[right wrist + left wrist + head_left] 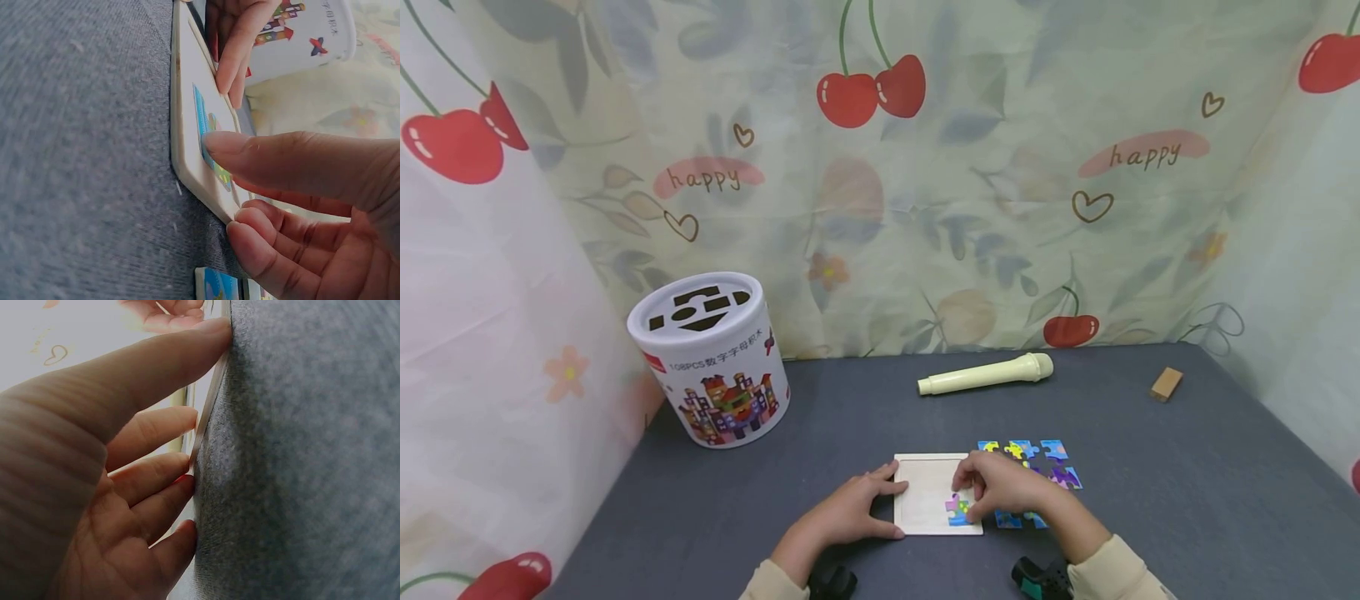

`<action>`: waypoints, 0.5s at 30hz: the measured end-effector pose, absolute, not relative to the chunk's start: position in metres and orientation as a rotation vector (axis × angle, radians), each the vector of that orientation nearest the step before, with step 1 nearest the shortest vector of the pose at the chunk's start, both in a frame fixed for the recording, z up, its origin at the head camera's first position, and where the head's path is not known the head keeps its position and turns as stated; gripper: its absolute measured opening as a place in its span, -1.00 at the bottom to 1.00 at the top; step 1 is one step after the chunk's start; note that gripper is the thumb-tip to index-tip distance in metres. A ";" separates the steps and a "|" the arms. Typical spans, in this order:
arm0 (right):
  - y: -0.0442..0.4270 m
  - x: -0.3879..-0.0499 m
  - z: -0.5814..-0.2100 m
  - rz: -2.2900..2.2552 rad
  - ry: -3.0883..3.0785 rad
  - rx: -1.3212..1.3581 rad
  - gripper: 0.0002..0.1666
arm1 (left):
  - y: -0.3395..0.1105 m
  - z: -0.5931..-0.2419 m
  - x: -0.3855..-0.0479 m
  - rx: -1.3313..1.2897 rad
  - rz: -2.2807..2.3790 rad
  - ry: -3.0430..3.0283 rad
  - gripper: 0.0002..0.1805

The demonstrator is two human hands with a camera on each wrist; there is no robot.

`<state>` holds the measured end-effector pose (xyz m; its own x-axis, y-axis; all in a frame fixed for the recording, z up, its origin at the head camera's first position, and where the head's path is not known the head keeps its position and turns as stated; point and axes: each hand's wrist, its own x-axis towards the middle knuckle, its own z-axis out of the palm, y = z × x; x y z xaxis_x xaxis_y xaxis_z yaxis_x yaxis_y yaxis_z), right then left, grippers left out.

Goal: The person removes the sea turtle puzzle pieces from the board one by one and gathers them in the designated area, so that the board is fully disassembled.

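Note:
A pale wooden puzzle tray (921,510) lies on the dark table in the head view. My left hand (853,506) holds it steady along its left side, with thumb and fingers extended against the edge. Over the tray's right side, my right hand (1009,485) has curled fingers and holds a colourful jigsaw piece (957,520) in the lower right part. In the right wrist view the thumb touches the blue-edged piece (201,114); the other fingers partly hide the tray's corner. More jigsaw pieces (1054,450) lie right of the tray, partly covered by the right hand.
A white cylindrical block bucket (715,367) stands at the back left. Behind the tray lies a cream toy microphone (985,375). A small wooden block (1167,384) sits at the far right. Patterned cloth (880,208) hangs along the table's back and sides.

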<state>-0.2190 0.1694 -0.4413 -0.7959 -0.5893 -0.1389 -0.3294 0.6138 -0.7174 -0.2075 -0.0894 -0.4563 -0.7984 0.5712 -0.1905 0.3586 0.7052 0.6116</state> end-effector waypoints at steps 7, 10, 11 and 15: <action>0.169 -0.218 -0.442 -1.018 2.469 -0.739 -0.70 | -0.090 -0.456 -0.207 0.727 0.807 2.545 -0.30; 0.168 -0.218 -0.443 -1.034 2.453 -0.728 -0.67 | -0.090 -0.456 -0.207 0.736 0.808 2.548 -0.30; 0.168 -0.218 -0.443 -1.041 2.443 -0.722 -0.67 | -0.089 -0.456 -0.207 0.737 0.809 2.549 -0.30; 0.169 -0.218 -0.444 -1.082 2.406 -0.697 -0.68 | -0.089 -0.456 -0.207 0.734 0.807 2.550 -0.30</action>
